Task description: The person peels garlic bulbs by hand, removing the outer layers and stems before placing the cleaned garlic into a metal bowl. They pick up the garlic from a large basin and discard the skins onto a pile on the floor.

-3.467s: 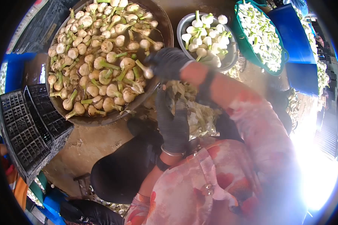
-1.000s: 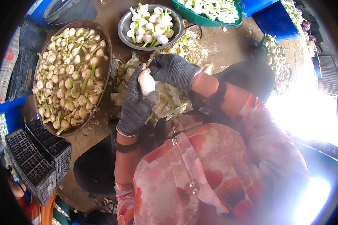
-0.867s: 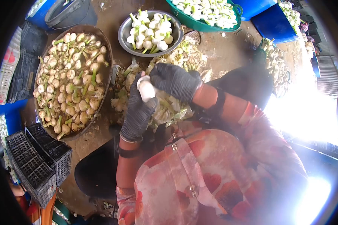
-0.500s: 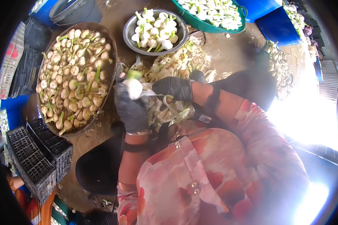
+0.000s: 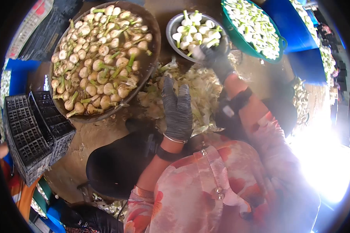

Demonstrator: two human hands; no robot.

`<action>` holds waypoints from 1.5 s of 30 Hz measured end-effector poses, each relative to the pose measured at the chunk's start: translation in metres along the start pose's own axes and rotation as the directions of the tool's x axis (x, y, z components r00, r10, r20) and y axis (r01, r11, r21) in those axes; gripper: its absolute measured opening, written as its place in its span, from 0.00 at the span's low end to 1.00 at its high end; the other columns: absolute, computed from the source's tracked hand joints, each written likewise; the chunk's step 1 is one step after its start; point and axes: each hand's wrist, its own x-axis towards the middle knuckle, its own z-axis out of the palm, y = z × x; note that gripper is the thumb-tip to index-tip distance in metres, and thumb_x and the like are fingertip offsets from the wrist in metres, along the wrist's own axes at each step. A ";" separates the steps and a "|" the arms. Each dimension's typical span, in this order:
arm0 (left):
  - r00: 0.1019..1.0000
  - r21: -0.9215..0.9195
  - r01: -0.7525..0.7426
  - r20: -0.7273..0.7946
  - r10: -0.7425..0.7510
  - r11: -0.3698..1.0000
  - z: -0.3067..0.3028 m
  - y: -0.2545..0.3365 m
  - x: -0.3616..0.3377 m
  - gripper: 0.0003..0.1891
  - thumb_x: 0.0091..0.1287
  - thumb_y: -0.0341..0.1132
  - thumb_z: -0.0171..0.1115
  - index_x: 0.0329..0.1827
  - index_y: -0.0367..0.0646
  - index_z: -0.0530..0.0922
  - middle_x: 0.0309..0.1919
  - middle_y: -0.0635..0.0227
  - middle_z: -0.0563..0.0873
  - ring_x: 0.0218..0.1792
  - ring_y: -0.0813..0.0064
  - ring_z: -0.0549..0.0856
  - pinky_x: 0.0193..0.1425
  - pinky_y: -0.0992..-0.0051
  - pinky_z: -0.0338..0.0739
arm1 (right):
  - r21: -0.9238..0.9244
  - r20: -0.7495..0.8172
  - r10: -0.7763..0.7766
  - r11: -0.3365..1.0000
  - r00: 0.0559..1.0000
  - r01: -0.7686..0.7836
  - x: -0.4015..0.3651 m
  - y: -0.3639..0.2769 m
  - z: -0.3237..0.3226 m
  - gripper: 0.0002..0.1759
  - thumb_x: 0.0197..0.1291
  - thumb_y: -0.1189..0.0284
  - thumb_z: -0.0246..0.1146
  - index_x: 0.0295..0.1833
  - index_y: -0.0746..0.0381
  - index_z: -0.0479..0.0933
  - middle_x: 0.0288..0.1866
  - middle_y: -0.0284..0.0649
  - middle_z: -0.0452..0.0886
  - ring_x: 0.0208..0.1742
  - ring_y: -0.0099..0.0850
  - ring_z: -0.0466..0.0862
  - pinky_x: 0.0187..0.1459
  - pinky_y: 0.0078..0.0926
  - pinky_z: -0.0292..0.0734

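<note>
My left hand (image 5: 177, 110), in a dark glove, is empty with fingers apart over a pile of peelings (image 5: 204, 91). My right hand (image 5: 217, 60), also gloved and blurred, reaches to the near right rim of a grey metal bowl (image 5: 169, 37). A white bulb (image 5: 198, 53) shows at its fingertips, at the bowl's edge; whether the fingers still grip it is unclear. Peeled white bulbs with green stems (image 5: 197, 29) fill the bowl. On the left, a wide round tub (image 5: 154, 39) holds unpeeled brownish bulbs (image 5: 91, 60) in water.
A green basin (image 5: 284, 42) of white bulbs stands at the upper right beside blue containers (image 5: 305, 64). Black crates (image 5: 31, 132) are at the left. Part of another person in orange clothing (image 5: 26, 196) shows at the lower left. Strong glare covers the right side.
My right hand has moved up and right to the metal bowl. The white bulb has left my left hand, whose fingers have opened. The view has shifted, with the containers now further right.
</note>
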 end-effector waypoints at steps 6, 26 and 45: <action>0.979 -0.229 0.160 -0.088 -0.184 0.960 -0.020 -0.001 0.008 0.31 0.75 0.34 0.53 0.76 0.30 0.56 0.74 0.50 0.63 0.74 0.62 0.63 0.77 0.68 0.57 | -0.784 0.315 -0.270 0.467 0.910 0.410 0.022 -0.059 0.072 0.27 0.63 0.53 0.63 0.54 0.65 0.81 0.48 0.53 0.85 0.51 0.48 0.84 0.57 0.41 0.76; 0.954 -0.601 0.154 -0.116 -0.276 0.784 -0.067 0.017 0.027 0.29 0.77 0.45 0.52 0.74 0.38 0.58 0.59 0.58 0.77 0.52 0.72 0.81 0.49 0.70 0.81 | -0.611 0.694 -0.091 0.450 0.714 0.651 -0.022 -0.043 0.149 0.19 0.64 0.61 0.64 0.58 0.56 0.79 0.45 0.46 0.86 0.46 0.42 0.86 0.51 0.38 0.79; 0.971 -0.629 0.229 0.089 -0.224 0.743 0.005 0.018 -0.006 0.23 0.72 0.33 0.61 0.66 0.33 0.68 0.57 0.57 0.78 0.54 0.65 0.82 0.57 0.66 0.84 | -0.633 0.208 -0.321 0.676 0.924 0.377 -0.158 -0.080 0.009 0.14 0.61 0.61 0.66 0.38 0.62 0.83 0.32 0.49 0.85 0.33 0.47 0.84 0.38 0.42 0.79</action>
